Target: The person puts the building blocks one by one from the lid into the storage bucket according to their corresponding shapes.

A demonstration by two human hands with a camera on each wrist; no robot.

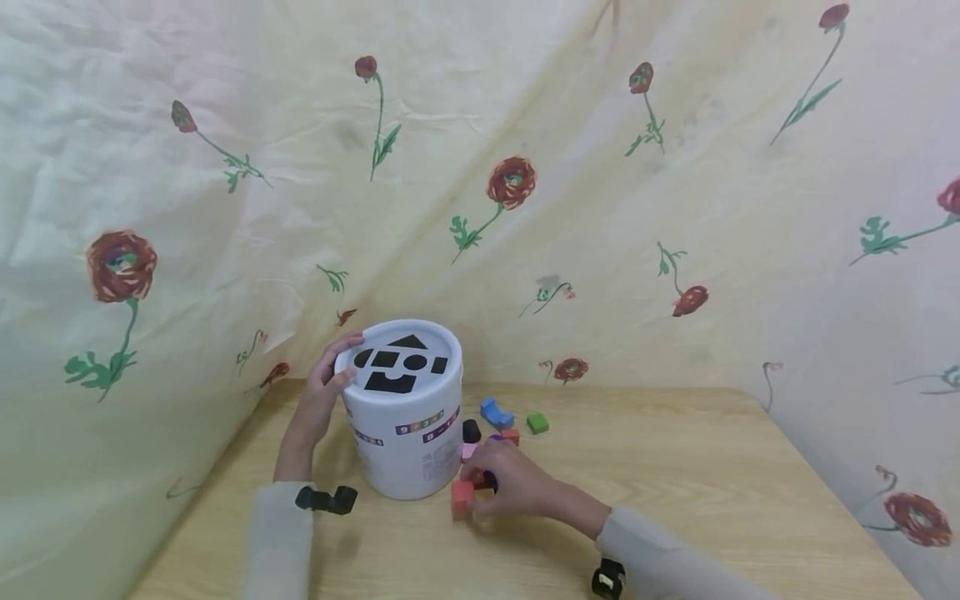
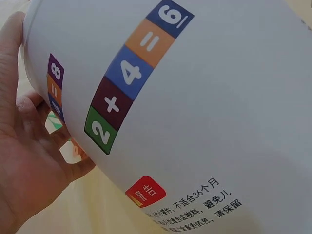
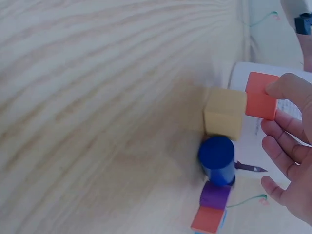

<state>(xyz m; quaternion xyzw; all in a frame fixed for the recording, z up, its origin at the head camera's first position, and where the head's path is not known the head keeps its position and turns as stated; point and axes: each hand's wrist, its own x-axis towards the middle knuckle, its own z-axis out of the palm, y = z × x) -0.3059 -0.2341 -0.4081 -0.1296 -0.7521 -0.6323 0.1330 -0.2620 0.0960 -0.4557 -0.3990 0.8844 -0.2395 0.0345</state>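
Observation:
A white shape sorter bucket [image 1: 401, 417] stands upright, its lid [image 1: 429, 332] cut with several shaped holes. My left hand [image 1: 321, 400] grips its upper left side, thumb at the lid's edge; in the left wrist view the fingers bend round the bucket wall [image 2: 204, 107]. To the right of the bucket, my right hand [image 1: 517, 482] pinches a red block [image 3: 262, 95] between thumb and fingers. Beside that block in the right wrist view are a pale yellow block [image 3: 224, 113], a blue cylinder [image 3: 217, 158] and a purple block [image 3: 214, 195].
Behind the right hand lie a blue arch-shaped block [image 1: 495, 413], a green block [image 1: 537, 422], a dark block [image 1: 471, 431] and a pink block [image 1: 470, 451]. A flowered cloth [image 1: 420, 208] hangs behind the wooden table [image 1: 660, 467].

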